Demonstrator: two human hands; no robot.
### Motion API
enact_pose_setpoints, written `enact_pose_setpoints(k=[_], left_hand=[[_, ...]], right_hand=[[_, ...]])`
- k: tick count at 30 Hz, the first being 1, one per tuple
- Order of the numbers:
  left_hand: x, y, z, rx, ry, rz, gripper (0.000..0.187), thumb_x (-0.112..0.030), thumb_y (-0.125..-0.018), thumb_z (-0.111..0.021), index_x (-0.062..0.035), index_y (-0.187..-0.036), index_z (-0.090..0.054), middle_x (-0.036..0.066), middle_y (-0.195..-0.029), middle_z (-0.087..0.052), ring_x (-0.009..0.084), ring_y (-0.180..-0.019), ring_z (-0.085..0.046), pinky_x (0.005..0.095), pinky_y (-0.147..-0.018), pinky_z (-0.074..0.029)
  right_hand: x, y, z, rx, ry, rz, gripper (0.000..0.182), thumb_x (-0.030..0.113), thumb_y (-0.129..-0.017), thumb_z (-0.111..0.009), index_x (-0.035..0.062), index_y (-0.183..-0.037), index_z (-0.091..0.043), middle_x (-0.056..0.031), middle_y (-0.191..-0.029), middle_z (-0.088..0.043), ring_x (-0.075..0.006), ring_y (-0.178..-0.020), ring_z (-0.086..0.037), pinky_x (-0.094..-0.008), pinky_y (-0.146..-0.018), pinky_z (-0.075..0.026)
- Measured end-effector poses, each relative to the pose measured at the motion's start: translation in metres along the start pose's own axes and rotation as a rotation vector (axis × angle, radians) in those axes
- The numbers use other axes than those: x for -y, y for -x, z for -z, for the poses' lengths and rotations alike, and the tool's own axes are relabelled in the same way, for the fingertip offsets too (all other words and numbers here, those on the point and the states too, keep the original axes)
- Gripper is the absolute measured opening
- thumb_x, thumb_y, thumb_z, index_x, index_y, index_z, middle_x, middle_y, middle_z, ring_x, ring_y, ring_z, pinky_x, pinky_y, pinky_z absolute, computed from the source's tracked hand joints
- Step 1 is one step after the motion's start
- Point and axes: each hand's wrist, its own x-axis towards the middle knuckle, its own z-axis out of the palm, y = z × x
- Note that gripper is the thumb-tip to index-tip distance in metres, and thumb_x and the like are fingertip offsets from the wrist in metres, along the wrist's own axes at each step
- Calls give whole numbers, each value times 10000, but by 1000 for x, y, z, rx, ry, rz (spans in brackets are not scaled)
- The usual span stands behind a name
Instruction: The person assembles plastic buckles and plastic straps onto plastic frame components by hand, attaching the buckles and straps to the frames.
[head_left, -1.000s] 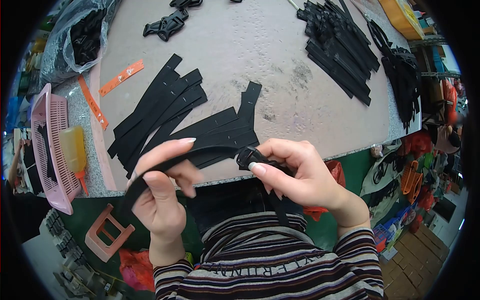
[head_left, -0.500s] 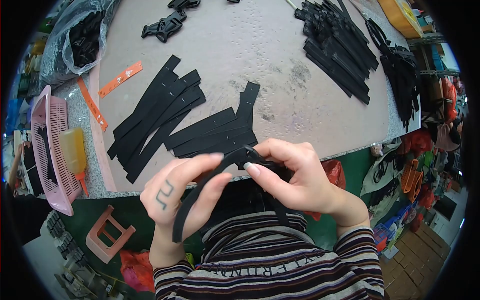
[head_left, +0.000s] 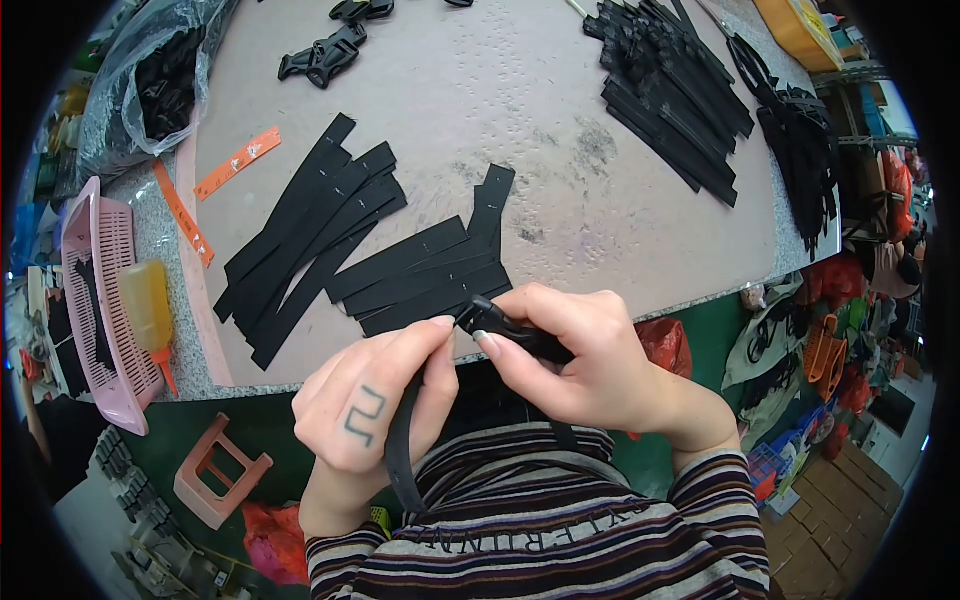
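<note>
Close to the table's near edge, my left hand (head_left: 375, 395) pinches a black strap (head_left: 401, 455) near its end, and the rest of the strap hangs down past the palm. My right hand (head_left: 580, 355) is closed on a black plastic buckle (head_left: 535, 338), with the thumb and index finger on its end. The strap's end and the buckle meet between my fingertips; whether the strap passes through the buckle is too small to tell. Just beyond my hands lie flat black strips (head_left: 430, 270), with another fanned pile of strips (head_left: 310, 235) to their left.
Black buckles (head_left: 325, 58) lie at the table's far side. More black straps (head_left: 680, 95) are heaped at the far right. On the left are a plastic bag (head_left: 165, 90), orange strips (head_left: 238, 162), a pink basket (head_left: 115, 300) and a yellow bottle (head_left: 148, 305). A pink stool (head_left: 222, 470) stands below.
My left hand has turned and its fingertips have closed on the strap near its end. The strap now hangs lower. My right hand has shifted slightly left, and more of the buckle shows.
</note>
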Motion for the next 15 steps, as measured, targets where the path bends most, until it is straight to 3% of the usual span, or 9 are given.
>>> enact_pose_setpoints(k=[8, 10, 13, 15], left_hand=[[-11, -3, 7, 83, -32, 123, 213, 76, -727, -743, -10, -920, -716, 103, -751, -706, 173, -622, -683, 255, -578, -519], [-8, -4, 7, 103, 36, 122, 203, 65, -745, -749, -10, -930, -717, 97, -756, -709, 162, -642, -690, 249, -597, -526], [-14, -9, 7, 103, 180, 354, 180, 45, -779, -754, 5, -950, -714, 82, -765, -717, 151, -679, -700, 240, -628, -536], [-9, -2, 14, 106, 151, 278, 162, 40, -800, -747, 17, -956, -710, 79, -766, -719, 149, -687, -705, 237, -640, -543]], right_hand=[[-7, 7, -17, -90, 261, 270, 210, 97, -848, -713, -13, -1009, -634, -104, -710, -651, -256, -560, -649, -339, -501, -518], [-4, 7, -15, -67, 231, 218, 208, 99, -847, -714, -12, -1001, -631, -118, -716, -651, -272, -569, -649, -349, -511, -521], [1, 5, -8, -40, 179, 144, 200, 100, -844, -715, -9, -988, -628, -123, -720, -652, -282, -576, -651, -356, -515, -520], [2, 3, -2, -55, 208, 139, 194, 100, -842, -715, -5, -979, -626, -123, -716, -650, -284, -577, -651, -361, -514, -518]])
